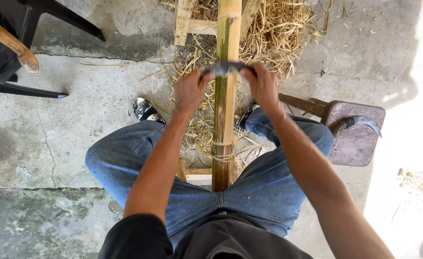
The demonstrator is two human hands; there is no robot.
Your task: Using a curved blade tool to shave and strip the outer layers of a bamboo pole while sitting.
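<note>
A long bamboo pole (225,110) runs away from me between my knees, resting on a wooden frame (192,25). Part of its skin is green, part is pale and shaved. A curved dark blade (227,68) lies across the pole. My left hand (188,91) grips the blade's left end and my right hand (263,86) grips its right end, both fists closed. Curled bamboo shavings (274,33) are heaped under and around the pole.
A small wooden stool (360,139) at my right carries a curved sickle-like knife (358,123). A black plastic chair (14,72) with a wooden-handled tool (12,44) stands at the far left. The floor is cracked concrete, sunlit on the right.
</note>
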